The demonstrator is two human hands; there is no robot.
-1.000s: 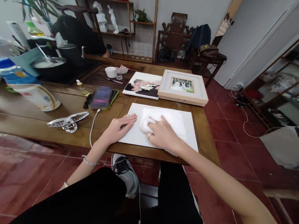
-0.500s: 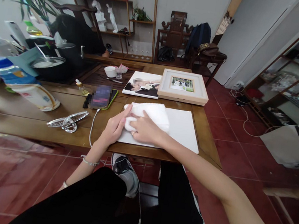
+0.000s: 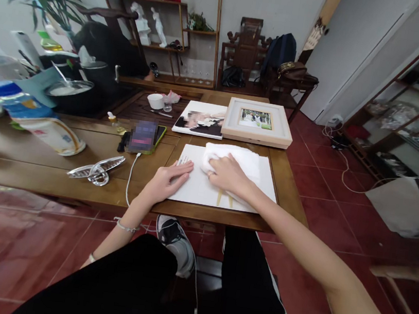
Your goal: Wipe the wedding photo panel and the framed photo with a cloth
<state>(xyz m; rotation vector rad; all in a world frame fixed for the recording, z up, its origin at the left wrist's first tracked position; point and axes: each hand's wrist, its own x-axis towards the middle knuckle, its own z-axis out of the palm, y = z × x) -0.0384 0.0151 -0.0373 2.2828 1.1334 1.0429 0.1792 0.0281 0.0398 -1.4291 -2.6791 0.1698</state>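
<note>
A flat white board (image 3: 197, 190) lies near the front edge of the wooden table, with two yellowish marks low on its face and small print at its upper left. My right hand (image 3: 227, 174) grips a bunched white cloth (image 3: 246, 161) and presses it on the board's upper middle; the cloth's far part spreads flat to the right. Fingers stretched out, my left hand (image 3: 167, 181) rests on the board's left edge, apart from the cloth. The underside of the cloth is hidden.
Behind the board sit a framed photo (image 3: 257, 123) and a photo print (image 3: 201, 119). To the left are a phone (image 3: 142, 136) on a white cable, a clear hair claw (image 3: 97, 168), a dropper bottle (image 3: 116, 123) and a blue-and-white package (image 3: 39, 120).
My right hand has moved right with the cloth, away from my left hand. The left hand has come off the cloth and lies flatter on the board, uncovering the print and yellowish marks.
</note>
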